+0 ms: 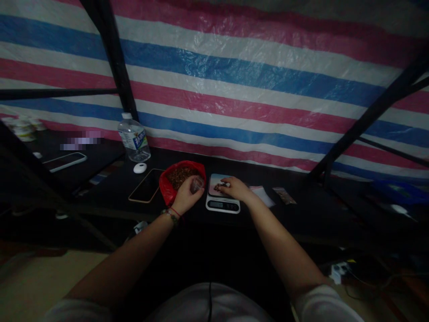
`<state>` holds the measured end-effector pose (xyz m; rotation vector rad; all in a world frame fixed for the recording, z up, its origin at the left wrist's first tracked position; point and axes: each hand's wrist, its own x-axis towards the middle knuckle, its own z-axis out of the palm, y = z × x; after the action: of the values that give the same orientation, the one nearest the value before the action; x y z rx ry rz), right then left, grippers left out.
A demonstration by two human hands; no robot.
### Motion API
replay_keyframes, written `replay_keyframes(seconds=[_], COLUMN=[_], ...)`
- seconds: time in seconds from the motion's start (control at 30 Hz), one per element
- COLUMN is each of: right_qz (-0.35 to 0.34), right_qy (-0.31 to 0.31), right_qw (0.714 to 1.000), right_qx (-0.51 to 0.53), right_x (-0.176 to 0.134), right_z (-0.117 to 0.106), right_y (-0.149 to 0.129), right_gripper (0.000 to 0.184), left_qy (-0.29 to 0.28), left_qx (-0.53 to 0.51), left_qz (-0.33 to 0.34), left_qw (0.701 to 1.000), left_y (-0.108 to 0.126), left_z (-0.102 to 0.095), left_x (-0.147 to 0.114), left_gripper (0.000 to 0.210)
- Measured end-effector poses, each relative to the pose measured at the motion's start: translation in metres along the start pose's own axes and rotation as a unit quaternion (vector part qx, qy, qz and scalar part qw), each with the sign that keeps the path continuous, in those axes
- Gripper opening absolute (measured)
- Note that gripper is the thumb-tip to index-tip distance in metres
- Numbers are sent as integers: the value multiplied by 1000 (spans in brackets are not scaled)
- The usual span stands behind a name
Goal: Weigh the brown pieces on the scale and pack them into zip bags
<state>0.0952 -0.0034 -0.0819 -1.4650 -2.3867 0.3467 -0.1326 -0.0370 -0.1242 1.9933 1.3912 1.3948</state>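
Right, my left hand (186,193) was curled shut around a small clear bag (197,183), just beside the red bag (167,190) of brown bits; my right hand (235,188) rested on the scale (223,203), fingertips pinching the little brown pile (219,186) on its platform; phone (145,185) lay left of the red bag.

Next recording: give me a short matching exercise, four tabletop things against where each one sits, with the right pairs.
Things:
1. water bottle
2. red bag
3. kitchen scale
4. phone

Places:
A. under the right hand
B. flat, just left of the red bag
C. upright at the striped tarp, far left
D. beside the left hand

Pairs: 1-C, 2-D, 3-A, 4-B
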Motion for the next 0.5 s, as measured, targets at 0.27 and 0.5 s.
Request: replay_keyframes(seconds=[0.27,0.5], right_qz=[-23,-68], right_qy=[-33,-47], right_qw=[997,994], right_qx=[-58,-78], right_x=[23,30], right_z=[8,2], right_y=[-16,-4], right_gripper=[24,17], left_qy=[-44,-54], left_qx=[46,46], left_qz=[78,81], left_qw=[995,994], left_y=[20,20], left_z=[6,13], left_x=[-12,-17], left_gripper=[44,43])
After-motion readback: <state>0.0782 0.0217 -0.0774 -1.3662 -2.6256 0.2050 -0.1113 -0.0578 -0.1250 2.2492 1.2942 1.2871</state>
